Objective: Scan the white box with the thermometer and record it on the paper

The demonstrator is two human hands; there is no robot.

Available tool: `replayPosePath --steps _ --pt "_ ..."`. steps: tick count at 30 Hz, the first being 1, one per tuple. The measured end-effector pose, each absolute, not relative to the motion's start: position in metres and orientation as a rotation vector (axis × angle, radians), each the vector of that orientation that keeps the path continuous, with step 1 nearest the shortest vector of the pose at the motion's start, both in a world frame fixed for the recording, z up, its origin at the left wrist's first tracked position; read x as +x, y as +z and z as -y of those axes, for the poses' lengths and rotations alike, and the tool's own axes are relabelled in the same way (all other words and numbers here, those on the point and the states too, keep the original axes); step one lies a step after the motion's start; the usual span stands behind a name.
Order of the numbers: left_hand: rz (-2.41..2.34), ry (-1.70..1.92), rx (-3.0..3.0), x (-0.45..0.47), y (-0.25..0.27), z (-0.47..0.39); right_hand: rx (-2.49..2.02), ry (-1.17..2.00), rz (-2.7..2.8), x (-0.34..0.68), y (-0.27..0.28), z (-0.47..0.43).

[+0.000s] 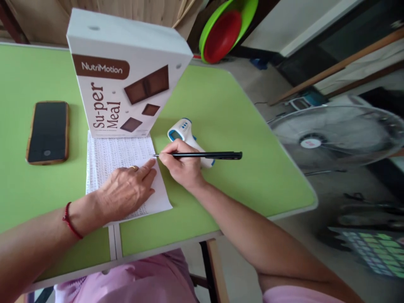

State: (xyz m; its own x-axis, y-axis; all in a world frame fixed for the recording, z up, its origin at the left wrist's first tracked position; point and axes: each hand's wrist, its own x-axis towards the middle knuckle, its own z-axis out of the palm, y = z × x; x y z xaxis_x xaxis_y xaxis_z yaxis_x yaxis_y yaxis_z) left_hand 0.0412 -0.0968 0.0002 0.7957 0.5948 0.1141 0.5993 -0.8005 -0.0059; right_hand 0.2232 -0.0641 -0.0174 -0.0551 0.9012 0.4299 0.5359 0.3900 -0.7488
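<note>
Between thumb and fingers my right hand (183,166) grips a black pen (217,155), its tip at the right edge of a sheet of paper (159,198) covered in rows of small writing. My left hand (128,189) lies on the same paper with fingers stretched out, the index fingertip close to the pen tip. More sheets seem to lie under the top one at its left side. Behind the paper stands a white NutriMotion box (126,46), apparently resting on the paper's far edge. A white and blue handheld thermometer (181,128) lies partly hidden behind my right hand.
A phone in a brown case (49,132) lies at the left of the green table (252,168). Beyond the table are green and red basins (222,35). A fan (311,143) stands past the right edge. A chair (214,269) is below the near edge.
</note>
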Motion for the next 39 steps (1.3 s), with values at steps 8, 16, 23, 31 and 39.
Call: replayPosePath --steps 8,16,23,31,39 --pt "0.939 -0.182 -2.892 0.0397 0.0016 0.0979 -1.125 0.375 1.792 0.2234 -0.0250 0.0602" --pt "0.961 -0.149 -2.911 0.0408 0.0031 0.0985 -1.112 0.351 1.829 0.2221 -0.0236 0.0605" --pt "0.972 -0.126 -2.918 0.0415 0.0050 0.0977 -1.135 0.382 1.833 0.2212 -0.0230 0.0606" --pt "0.968 -0.121 -2.917 0.0414 0.0054 0.0975 -1.145 0.381 1.834 0.2216 -0.0232 0.0609" --pt "0.954 -0.149 -2.917 0.0407 0.0040 0.0977 -1.137 0.393 1.837 0.2225 -0.0232 0.0607"
